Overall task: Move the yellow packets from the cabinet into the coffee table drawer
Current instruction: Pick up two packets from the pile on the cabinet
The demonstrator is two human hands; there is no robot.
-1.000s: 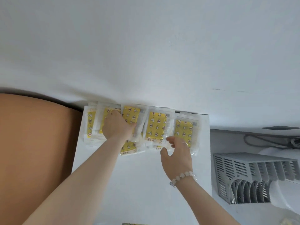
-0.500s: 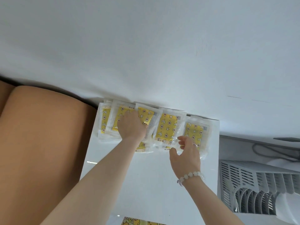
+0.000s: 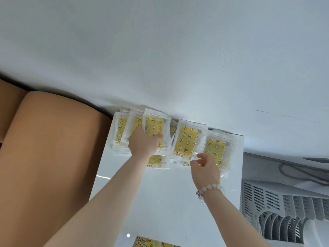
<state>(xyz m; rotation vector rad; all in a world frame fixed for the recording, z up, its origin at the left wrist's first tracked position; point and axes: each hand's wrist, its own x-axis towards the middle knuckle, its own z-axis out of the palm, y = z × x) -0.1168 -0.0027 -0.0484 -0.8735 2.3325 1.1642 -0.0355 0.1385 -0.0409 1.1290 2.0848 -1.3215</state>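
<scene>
Several yellow packets in clear wrappers lie in a row along the back of the white cabinet top (image 3: 160, 196), against the wall. My left hand (image 3: 144, 145) grips one packet (image 3: 156, 125) near the row's left and holds it tilted up off the others. My right hand (image 3: 204, 168) pinches the lower edge of another packet (image 3: 187, 139) right of the middle. One more packet (image 3: 218, 150) lies at the right end, partly behind my right hand. Two packets (image 3: 122, 131) overlap at the left end.
A tan cushion (image 3: 49, 157) fills the left side next to the cabinet. A grey slatted rack (image 3: 284, 211) stands low at the right, with cables behind it. A yellow patterned item (image 3: 151, 244) shows at the bottom edge.
My left hand has closed on a packet and raised it from the row. My right hand has taken hold of the edge of the packet beside it. The camera moved closer.
</scene>
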